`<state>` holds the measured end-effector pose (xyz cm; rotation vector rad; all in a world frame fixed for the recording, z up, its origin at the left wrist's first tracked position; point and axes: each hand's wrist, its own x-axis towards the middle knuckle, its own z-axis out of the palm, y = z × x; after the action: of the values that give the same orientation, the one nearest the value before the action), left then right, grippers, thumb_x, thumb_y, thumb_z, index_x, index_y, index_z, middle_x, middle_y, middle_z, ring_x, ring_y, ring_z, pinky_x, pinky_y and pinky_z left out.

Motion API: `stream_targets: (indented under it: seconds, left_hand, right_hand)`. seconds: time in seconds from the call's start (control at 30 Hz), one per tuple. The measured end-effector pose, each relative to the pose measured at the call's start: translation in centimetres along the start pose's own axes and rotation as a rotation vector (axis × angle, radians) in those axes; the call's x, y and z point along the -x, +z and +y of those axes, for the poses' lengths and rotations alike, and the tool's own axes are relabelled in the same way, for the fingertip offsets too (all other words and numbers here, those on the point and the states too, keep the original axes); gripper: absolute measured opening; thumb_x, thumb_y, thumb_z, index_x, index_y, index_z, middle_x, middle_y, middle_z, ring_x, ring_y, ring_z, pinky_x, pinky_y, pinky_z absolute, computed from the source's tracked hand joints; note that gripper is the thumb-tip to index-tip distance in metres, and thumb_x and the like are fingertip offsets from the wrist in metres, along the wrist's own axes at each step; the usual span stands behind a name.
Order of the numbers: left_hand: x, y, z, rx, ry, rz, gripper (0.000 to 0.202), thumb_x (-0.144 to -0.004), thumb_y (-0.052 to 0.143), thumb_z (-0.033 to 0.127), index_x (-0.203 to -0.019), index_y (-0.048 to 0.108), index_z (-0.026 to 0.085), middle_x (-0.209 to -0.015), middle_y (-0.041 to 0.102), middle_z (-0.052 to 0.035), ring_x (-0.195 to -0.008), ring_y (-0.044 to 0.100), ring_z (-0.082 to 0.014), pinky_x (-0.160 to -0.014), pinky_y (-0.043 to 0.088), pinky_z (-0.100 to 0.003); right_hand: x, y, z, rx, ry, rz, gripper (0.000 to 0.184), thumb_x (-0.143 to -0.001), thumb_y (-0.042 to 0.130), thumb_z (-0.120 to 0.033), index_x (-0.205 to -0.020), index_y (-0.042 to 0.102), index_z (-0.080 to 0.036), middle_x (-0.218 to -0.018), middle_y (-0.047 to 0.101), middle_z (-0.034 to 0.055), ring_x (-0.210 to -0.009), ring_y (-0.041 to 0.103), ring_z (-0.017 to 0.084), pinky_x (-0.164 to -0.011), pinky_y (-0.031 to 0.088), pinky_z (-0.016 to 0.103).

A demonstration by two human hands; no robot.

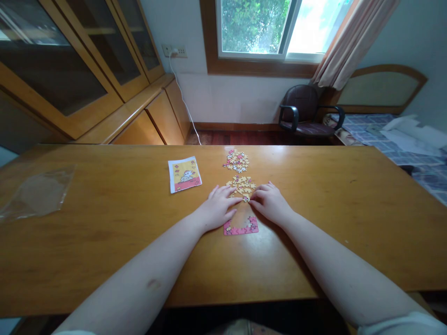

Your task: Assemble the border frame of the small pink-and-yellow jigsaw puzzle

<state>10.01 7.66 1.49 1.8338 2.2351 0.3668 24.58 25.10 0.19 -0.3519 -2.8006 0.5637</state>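
Between my two hands lies a small puzzle piece (246,198) with a printed pattern. My left hand (219,207) rests on the table with its fingers spread, its index fingertip at the piece's left edge. From the other side, my right hand (270,202) has its thumb and fingers drawn together at the piece, seemingly gripping its right edge. Just beyond the fingers is a loose group of puzzle pieces (244,183), mostly pale side up. Nearer to me is a partly joined pink puzzle (240,231), its bottom row and parts of both sides connected.
A larger heap of puzzle pieces (237,160) sits farther back on the wooden table (314,186). To its left lies a printed picture sheet (185,174). A clear plastic bag (38,193) is at the far left. An office chair (303,109) stands beyond the table.
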Motion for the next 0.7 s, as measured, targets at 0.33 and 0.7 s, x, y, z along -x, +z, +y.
stream_targets:
  seconds: [0.33,0.7]
  left_hand:
    - [0.11,0.06,-0.19,0.016,0.013,0.017,0.041,-0.087,0.056,0.029,-0.128,0.06,0.028,-0.146,0.046,-0.0098,-0.138,0.036,-0.0303,-0.115,0.022,-0.058]
    - [0.14,0.04,-0.21,0.006,0.01,0.022,0.039,-0.087,0.056,0.029,-0.127,0.061,0.028,-0.145,0.047,-0.0087,-0.137,0.036,-0.0296,-0.115,0.022,-0.057]
  right_hand:
    - [0.01,0.0,-0.04,0.005,-0.004,-0.001,0.012,-0.084,0.066,-0.032,-0.078,0.069,-0.022,-0.088,0.067,0.0034,-0.088,0.059,0.02,-0.104,0.031,0.049]
    - [0.01,-0.02,-0.05,0.003,-0.008,-0.004,0.012,-0.085,0.065,-0.031,-0.078,0.069,-0.022,-0.087,0.067,0.0035,-0.088,0.058,0.019,-0.105,0.03,0.048]
